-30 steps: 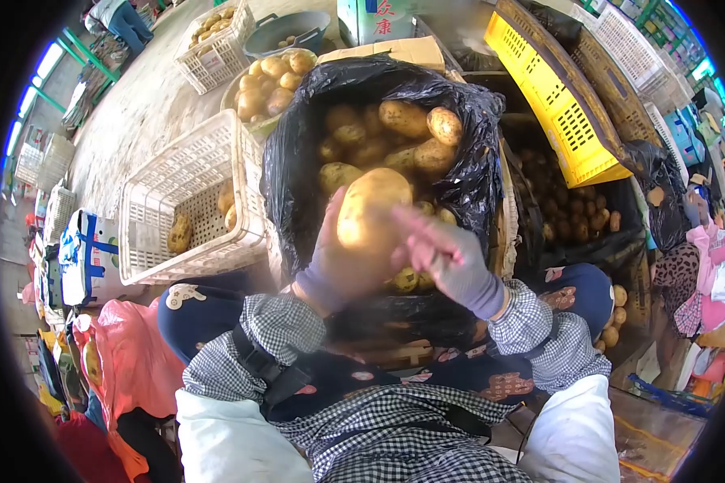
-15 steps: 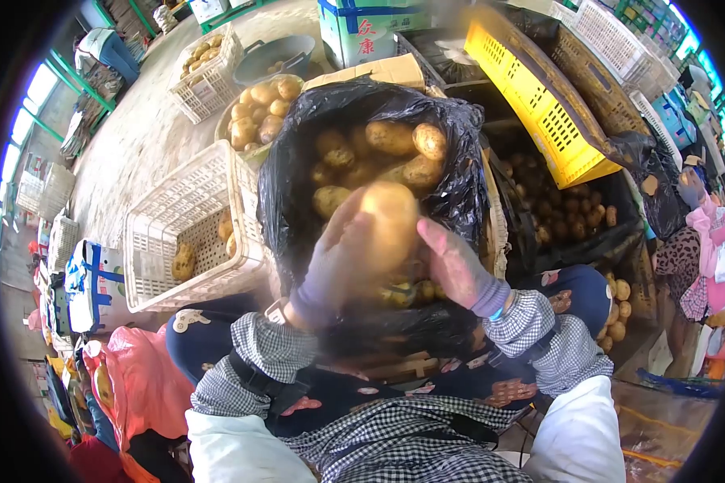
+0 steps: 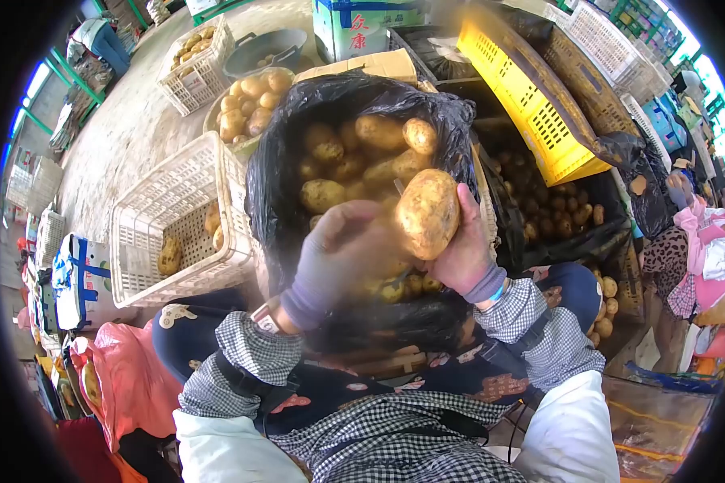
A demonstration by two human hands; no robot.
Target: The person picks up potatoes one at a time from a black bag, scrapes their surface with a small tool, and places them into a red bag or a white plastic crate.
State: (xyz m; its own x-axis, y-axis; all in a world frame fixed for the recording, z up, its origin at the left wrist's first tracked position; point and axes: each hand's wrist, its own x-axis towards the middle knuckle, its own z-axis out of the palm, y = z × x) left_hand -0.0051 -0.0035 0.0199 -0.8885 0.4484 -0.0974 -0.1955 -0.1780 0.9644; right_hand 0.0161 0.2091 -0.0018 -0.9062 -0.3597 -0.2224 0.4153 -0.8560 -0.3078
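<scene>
A large potato (image 3: 428,214) with brown patches is held up in my right hand (image 3: 469,245), above a box lined with a black plastic bag (image 3: 286,153). Just left of the potato is my left hand (image 3: 338,249), its fingers smeared by motion, so whether they touch anything cannot be told. Several potatoes (image 3: 381,133) lie inside the black bag beneath both hands. Both hands wear greyish-purple gloves or cuffs at the wrists.
A white basket (image 3: 169,185) holding a few potatoes stands at the left. Behind it are a bowl of potatoes (image 3: 248,105) and another white crate (image 3: 193,84). A yellow crate (image 3: 536,109) leans at the right, beside a black-lined crate of small potatoes (image 3: 560,211).
The potato has moved to the right and is now in my right hand, seen sharply. My left hand has drawn apart from it. The whole view has shifted slightly.
</scene>
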